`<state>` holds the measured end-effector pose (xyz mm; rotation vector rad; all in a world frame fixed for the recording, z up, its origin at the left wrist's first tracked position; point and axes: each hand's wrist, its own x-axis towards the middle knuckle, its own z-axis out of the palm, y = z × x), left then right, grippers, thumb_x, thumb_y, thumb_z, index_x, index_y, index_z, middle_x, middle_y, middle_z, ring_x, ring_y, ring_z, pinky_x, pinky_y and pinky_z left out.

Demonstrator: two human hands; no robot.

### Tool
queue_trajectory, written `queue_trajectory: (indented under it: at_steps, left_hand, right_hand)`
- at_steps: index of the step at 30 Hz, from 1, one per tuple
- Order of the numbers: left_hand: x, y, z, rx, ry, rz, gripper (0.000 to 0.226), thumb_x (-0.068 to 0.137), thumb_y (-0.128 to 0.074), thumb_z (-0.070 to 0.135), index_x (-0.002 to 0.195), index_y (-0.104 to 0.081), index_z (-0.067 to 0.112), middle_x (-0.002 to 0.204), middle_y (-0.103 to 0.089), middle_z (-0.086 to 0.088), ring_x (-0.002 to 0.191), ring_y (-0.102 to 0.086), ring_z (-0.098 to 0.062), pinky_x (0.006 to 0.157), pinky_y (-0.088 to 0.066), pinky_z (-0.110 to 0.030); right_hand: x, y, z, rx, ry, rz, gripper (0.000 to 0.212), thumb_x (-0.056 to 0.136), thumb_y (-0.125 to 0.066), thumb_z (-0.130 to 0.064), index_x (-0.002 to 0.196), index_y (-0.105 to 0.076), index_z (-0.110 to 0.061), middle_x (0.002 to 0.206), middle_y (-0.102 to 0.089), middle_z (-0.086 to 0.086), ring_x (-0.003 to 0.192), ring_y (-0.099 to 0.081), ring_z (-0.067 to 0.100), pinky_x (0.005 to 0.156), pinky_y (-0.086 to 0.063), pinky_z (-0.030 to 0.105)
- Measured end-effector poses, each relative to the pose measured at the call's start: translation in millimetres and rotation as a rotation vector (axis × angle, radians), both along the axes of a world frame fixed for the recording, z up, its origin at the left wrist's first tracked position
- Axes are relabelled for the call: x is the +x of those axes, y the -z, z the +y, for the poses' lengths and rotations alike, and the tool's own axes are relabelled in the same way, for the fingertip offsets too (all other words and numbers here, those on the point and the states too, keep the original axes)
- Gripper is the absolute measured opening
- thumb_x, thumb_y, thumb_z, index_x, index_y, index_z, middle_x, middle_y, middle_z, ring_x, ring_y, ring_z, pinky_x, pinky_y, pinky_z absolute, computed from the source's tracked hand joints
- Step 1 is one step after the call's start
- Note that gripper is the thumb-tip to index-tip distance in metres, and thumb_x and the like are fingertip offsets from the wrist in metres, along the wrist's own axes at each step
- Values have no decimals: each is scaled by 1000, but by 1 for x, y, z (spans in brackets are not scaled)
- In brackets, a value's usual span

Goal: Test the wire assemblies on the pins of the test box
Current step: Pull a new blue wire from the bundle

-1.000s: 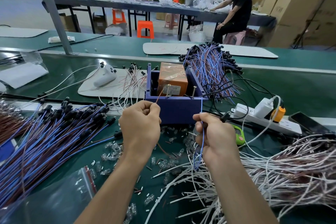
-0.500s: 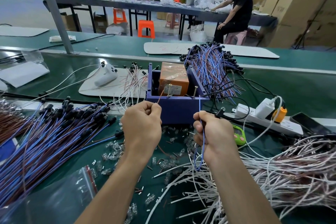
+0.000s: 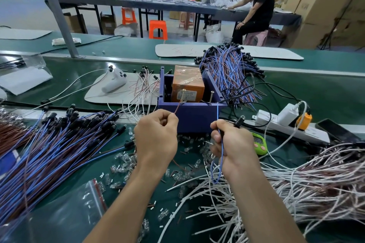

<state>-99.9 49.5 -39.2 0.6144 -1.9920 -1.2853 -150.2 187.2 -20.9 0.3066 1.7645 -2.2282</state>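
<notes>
A blue test box (image 3: 192,116) stands at the middle of the green belt, holding an orange unit (image 3: 187,87). Two screw-like pins rise at its front edge, the left pin (image 3: 184,94) and the right pin (image 3: 211,96). My left hand (image 3: 157,136) pinches the brown wire (image 3: 178,107), whose tip reaches the left pin. My right hand (image 3: 230,142) grips the blue wire (image 3: 217,110), which points up just right of the right pin and loops below the hand. The assembly's black LED holder (image 3: 238,121) sticks out beside my right thumb.
A large heap of blue-brown wire assemblies (image 3: 49,144) lies at the left, another heap (image 3: 229,71) behind the box. White wires (image 3: 306,179) pile at the right. Loose clear LEDs (image 3: 124,162), a plastic bag (image 3: 65,215), a green timer (image 3: 259,143), a power strip (image 3: 286,126) and a phone (image 3: 335,130) surround my hands.
My right hand has risen slightly, lifting the blue wire's tip toward the right pin. My left hand has kept the brown wire at the left pin.
</notes>
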Motion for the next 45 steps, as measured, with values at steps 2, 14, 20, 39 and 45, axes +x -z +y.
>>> queue_trajectory:
  at_steps: [2,14,20,39,45]
  left_hand:
    - [0,0,1,-12,-3,-3,30,94,-66,20,64,-69,24,51,-62,11,41,-50,-6,46,-50,-32]
    - [2,4,4,-36,-41,16,30,93,-67,22,64,-68,28,52,-61,14,44,-53,-7,48,-48,-29]
    - [1,4,3,-20,-57,29,31,92,-67,20,62,-67,27,51,-61,14,42,-51,-5,46,-45,-22]
    - [-2,2,0,-30,-59,6,32,93,-66,22,61,-66,24,50,-61,11,40,-49,-6,46,-49,-32]
    - [-2,3,2,-36,-21,26,33,94,-67,22,62,-66,26,51,-61,11,41,-48,-5,44,-44,-25]
  right_hand:
    - [0,1,0,6,2,-1,26,99,-53,-6,76,-64,-8,47,-44,-1,35,-27,9,38,-23,21]
    - [1,1,0,3,-6,-7,26,100,-52,-6,76,-63,-7,47,-43,-1,34,-25,9,38,-21,20]
    - [0,-1,-1,9,-6,6,24,98,-52,-4,76,-62,-7,47,-43,0,34,-26,9,38,-22,20]
    - [2,-1,1,11,-21,39,25,97,-54,-6,74,-62,-7,49,-42,0,38,-26,10,41,-23,23]
    - [2,-1,1,-5,-11,38,25,97,-53,-5,74,-62,-6,48,-41,0,37,-26,9,38,-23,21]
